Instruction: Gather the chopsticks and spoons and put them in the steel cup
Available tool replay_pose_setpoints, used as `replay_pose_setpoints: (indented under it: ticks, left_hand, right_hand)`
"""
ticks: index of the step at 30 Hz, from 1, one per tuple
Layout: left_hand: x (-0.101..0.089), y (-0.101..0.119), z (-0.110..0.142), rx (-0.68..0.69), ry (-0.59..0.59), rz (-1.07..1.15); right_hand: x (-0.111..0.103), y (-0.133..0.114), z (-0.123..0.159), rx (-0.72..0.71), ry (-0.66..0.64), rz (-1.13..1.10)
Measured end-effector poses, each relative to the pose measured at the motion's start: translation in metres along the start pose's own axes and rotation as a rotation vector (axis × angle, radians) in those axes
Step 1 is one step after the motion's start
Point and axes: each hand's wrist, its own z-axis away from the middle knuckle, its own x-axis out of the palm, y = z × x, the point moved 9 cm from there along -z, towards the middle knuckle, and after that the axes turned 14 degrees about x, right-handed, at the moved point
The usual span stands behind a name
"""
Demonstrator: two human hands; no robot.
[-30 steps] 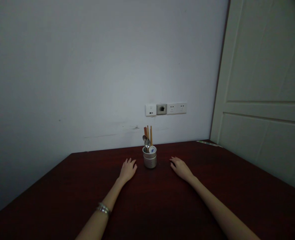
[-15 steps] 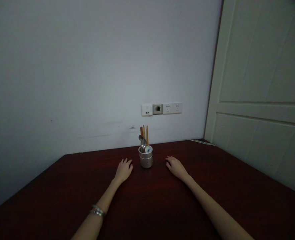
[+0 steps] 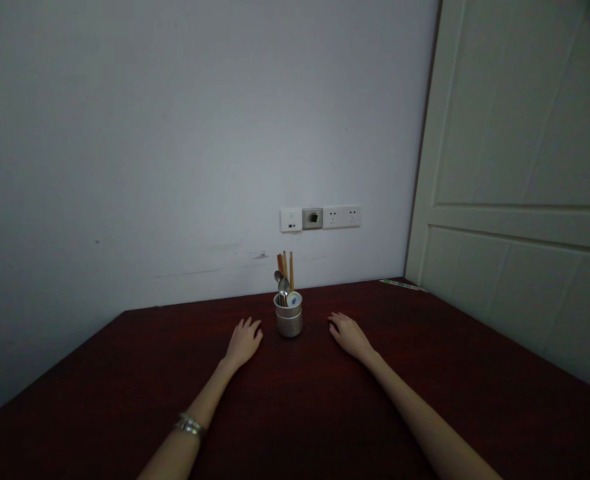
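A grey metal utensil holder [image 3: 289, 325] stands upright on the dark red table [image 3: 295, 407]. Out of its top rise several wooden chopsticks [image 3: 291, 270], metal spoons [image 3: 283, 286] and a white spoon with a blue mark [image 3: 293, 300]. Just left of the holder, my left hand [image 3: 244, 341] lies palm down on the tabletop, fingers apart, holding nothing; bracelets circle that wrist. My right hand [image 3: 349, 335] rests palm down to the right of the holder, fingers loosely spread and free of any object. Neither hand touches the holder.
Behind the table is a pale wall with a row of sockets [image 3: 341, 216] and a grey switch plate [image 3: 313, 218]. A white panelled door [image 3: 515, 220] borders the right side. A thin patterned strip [image 3: 402, 285] lies at the table's back right corner.
The whole view has shifted slightly, so everything appears a little further left. Both hands stay resting beside the holder.
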Motion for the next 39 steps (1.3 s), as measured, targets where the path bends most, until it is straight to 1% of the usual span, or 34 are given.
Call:
replay_pose_setpoints:
  ticks: [2,5,7,9,12,14,17,19,22,26,34,39]
  left_hand:
    - [-0.004,-0.002,-0.002,-0.005,0.059,0.137]
    - [-0.012,0.003,-0.007,-0.022,0.166,0.463]
    - [-0.013,0.014,-0.013,-0.03,0.214,0.694]
    - [-0.01,0.029,-0.02,-0.031,0.248,0.871]
    - [-0.004,0.051,-0.03,-0.029,0.322,1.032]
    - [-0.003,0.062,-0.035,-0.036,0.382,1.106]
    - [-0.005,0.069,-0.039,-0.072,0.452,1.15]
    - [-0.009,0.071,-0.041,-0.088,0.48,1.122]
    - [-0.017,0.076,-0.043,-0.064,0.512,1.048]
    - [-0.019,0.079,-0.045,-0.039,0.51,0.987]
    - [-0.021,0.077,-0.042,-0.101,0.492,0.992]
    - [-0.019,0.077,-0.039,-0.139,0.504,1.043]
  right_hand:
    - [-0.001,0.0,0.001,0.002,0.006,-0.004]
    - [-0.002,-0.001,0.002,-0.001,0.015,0.006]
    - [-0.002,-0.001,0.002,-0.002,0.015,0.007]
    - [-0.002,-0.001,0.001,0.005,0.01,0.002]
    - [0.002,0.002,-0.001,0.032,-0.01,-0.002]
    - [0.004,0.004,-0.002,0.041,-0.021,-0.006]
    - [0.004,0.004,-0.002,0.037,-0.02,-0.011]
    - [0.004,0.004,-0.002,0.043,-0.019,-0.004]
    - [0.005,0.004,-0.002,0.051,-0.02,0.005]
    - [0.008,0.005,-0.003,0.056,-0.022,0.004]
    - [0.006,0.004,-0.003,0.04,-0.022,-0.024]
    - [0.008,0.005,-0.003,0.037,-0.026,-0.023]
